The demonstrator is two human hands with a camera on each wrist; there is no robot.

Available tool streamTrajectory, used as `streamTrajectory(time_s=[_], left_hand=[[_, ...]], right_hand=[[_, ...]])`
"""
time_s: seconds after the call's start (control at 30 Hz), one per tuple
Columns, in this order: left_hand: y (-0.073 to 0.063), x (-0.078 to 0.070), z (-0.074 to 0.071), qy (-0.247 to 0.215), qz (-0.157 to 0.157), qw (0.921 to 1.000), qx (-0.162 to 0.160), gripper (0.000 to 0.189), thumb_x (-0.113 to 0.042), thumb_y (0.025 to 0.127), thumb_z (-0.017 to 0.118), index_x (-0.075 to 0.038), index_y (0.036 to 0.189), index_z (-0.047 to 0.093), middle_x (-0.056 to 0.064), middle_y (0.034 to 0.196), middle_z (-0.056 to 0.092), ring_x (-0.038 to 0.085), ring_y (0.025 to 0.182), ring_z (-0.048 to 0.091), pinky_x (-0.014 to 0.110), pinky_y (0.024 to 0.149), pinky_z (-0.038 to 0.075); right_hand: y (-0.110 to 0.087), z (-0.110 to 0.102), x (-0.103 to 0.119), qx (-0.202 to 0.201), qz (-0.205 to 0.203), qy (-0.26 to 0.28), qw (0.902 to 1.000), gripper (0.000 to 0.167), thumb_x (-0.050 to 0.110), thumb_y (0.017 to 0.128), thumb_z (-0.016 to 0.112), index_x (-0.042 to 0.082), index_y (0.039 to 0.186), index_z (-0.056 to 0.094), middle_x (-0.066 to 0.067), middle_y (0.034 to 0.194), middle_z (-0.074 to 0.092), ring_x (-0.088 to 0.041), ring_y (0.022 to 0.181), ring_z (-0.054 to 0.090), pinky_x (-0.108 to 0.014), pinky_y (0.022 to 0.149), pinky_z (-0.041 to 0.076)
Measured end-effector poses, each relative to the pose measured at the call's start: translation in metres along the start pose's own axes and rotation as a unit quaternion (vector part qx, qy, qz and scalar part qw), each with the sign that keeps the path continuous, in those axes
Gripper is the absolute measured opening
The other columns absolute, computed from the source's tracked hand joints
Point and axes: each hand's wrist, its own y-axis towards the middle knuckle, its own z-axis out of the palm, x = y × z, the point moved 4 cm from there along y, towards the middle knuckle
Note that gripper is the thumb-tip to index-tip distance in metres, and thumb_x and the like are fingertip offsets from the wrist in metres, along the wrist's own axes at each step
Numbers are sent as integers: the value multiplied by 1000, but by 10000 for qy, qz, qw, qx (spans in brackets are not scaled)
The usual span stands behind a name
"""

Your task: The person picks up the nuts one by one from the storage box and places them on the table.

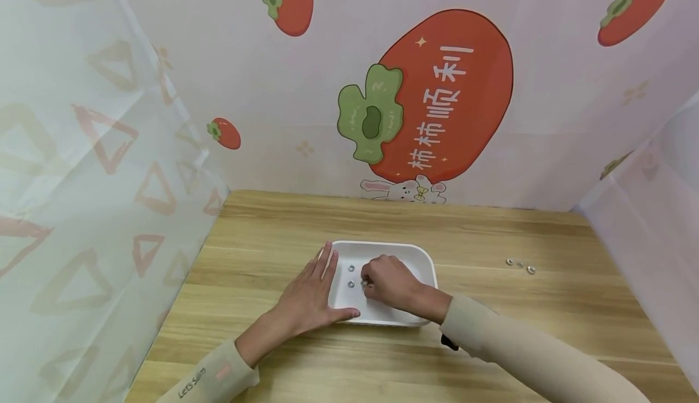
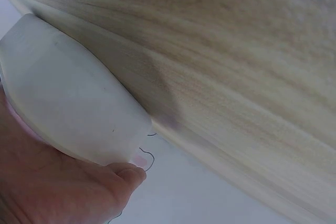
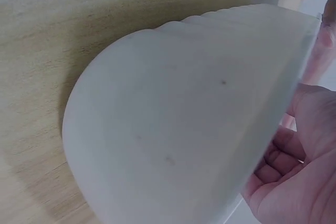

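A white rectangular tray (image 1: 426,266) with rounded corners stands on the wooden table. My left hand (image 1: 306,300) rests against its left end, fingers straight along the rim and thumb at the near edge. Inside the tray, my right hand (image 1: 390,281) has its fingers curled and pinches a small silver metal nut (image 1: 364,283) low over the floor. Two similar metal nuts, one farther back (image 1: 351,268) and one nearer (image 1: 351,284), lie just left of those fingertips. Both wrist views show mainly the tray's outer wall (image 2: 73,93), and the nuts are hidden there.
To the right on the table (image 1: 480,330) lie three small metal pieces: a ring-like one (image 1: 510,262), a smaller one (image 1: 520,264) and another ring-like one (image 1: 531,270). A printed cloth wall (image 1: 273,160) rises behind the table, with more cloth at both sides.
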Motion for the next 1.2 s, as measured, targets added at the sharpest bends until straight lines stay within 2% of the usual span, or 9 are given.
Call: streamTrajectory(time_s=[0.17,0.33,0.57,0.77,1.07,1.2], left_hand=[[0,0,0,7,-24,10000,20,129,-90,85,54,0,168,13,17,178,-1,31,164,8,47,131,23],[0,0,0,27,-36,10000,-14,129,-91,85,53,0,168,14,17,178,1,31,164,9,47,131,23],[-1,0,-1,18,-54,10000,-53,129,-90,85,55,1,168,16,17,178,1,32,164,11,47,131,23],[0,0,0,-35,-69,10000,-25,130,-90,84,56,1,168,16,16,178,0,31,164,9,48,131,23],[1,-1,-1,-92,-77,9999,2,131,-90,84,56,0,168,14,16,178,-1,32,164,11,47,131,23],[1,-2,-1,-140,-92,9999,0,131,-90,84,56,0,168,14,16,178,0,32,164,10,47,131,22]], right_hand=[[-5,-5,-3,-176,70,214,9996,6,3,82,82,9,84,79,6,70,66,-4,62,48,-20,57,42],[-10,-10,-6,-322,276,538,9976,9,3,82,84,6,90,82,4,77,72,-3,67,55,-20,62,50],[-19,-17,-9,-707,306,831,9936,11,-1,78,82,5,87,80,4,74,72,-1,66,59,-18,61,52],[-28,-26,-12,-946,308,1056,9894,10,2,80,84,8,87,81,5,76,72,0,66,60,-18,61,54],[-43,-42,-21,-1218,518,1755,9755,12,0,84,82,9,91,81,4,84,75,-3,71,65,-21,65,59],[-50,-48,-25,-1279,659,1843,9723,12,0,85,82,8,94,81,3,87,76,-5,73,67,-22,67,60]])
